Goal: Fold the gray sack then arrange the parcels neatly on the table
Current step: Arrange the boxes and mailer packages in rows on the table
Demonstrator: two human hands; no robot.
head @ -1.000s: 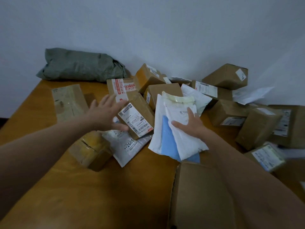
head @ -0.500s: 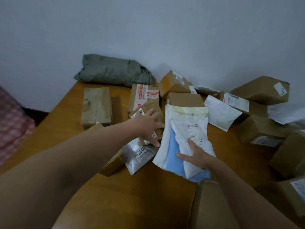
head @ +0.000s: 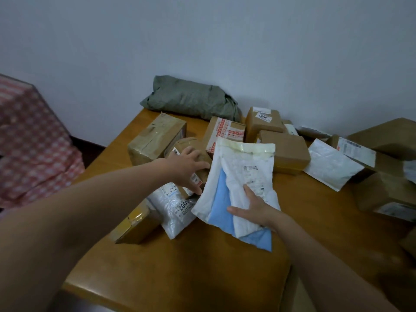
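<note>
Two arms show, the left arm (head: 90, 210) and the right arm (head: 326, 255), both bare along the whole stretch in view, from the picture's edge up to the wrists. The left hand (head: 186, 167) and the right hand (head: 252, 208) are bare too, plain over knuckles and fingers; the nails are too small and dim to tell. Close to the camera the left arm looks very broad, swollen by the wide lens, and narrows to a slim wrist.
</note>
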